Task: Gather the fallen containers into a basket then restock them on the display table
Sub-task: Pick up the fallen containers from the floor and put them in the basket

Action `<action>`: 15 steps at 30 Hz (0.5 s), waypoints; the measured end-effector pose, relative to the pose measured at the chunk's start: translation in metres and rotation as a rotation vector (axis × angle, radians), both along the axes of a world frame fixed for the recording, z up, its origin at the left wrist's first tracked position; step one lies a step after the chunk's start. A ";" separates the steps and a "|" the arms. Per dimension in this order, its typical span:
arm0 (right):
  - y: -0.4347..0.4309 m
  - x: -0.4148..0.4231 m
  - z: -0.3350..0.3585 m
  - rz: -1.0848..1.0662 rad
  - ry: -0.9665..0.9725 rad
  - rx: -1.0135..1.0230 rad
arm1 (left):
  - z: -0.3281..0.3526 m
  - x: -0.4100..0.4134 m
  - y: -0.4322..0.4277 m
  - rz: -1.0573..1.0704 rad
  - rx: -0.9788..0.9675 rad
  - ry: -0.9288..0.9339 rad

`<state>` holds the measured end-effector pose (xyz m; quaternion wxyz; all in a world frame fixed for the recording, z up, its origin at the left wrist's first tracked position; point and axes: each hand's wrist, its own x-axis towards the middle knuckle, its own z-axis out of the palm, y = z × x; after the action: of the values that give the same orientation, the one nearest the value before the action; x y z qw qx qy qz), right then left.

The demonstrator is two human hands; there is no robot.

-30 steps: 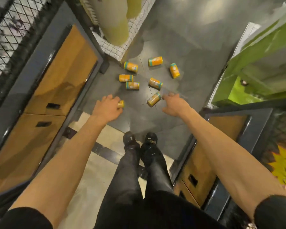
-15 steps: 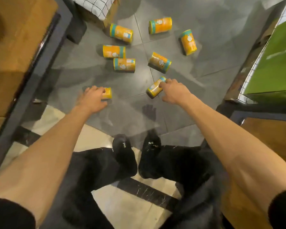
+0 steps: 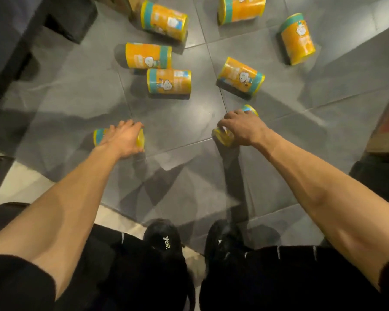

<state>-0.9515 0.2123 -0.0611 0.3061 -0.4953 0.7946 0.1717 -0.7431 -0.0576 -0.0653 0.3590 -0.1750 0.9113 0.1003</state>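
Curling over the two nearest cans, both hands are now gripping where they were only reaching before: left hand (image 3: 124,138) on the left container (image 3: 98,136), right hand (image 3: 243,129) on the right container (image 3: 225,136). Six more containers (image 3: 169,83) are lying farther across the floor (image 3: 76,97), and no basket is showing.

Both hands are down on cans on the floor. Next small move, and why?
Probably lift both straight up. The left hand is wrapped over the left container and the right hand over the right container, both lying on the floor. No basket is in view, so where to carry them can't be judged.
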 end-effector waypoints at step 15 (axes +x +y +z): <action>0.000 0.005 -0.023 0.085 0.033 -0.047 | -0.018 0.008 -0.007 -0.006 0.007 0.071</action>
<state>-0.9461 0.2120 -0.0842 0.2737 -0.5327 0.7817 0.1740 -0.7353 -0.0648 -0.0835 0.3274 -0.1672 0.9236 0.1086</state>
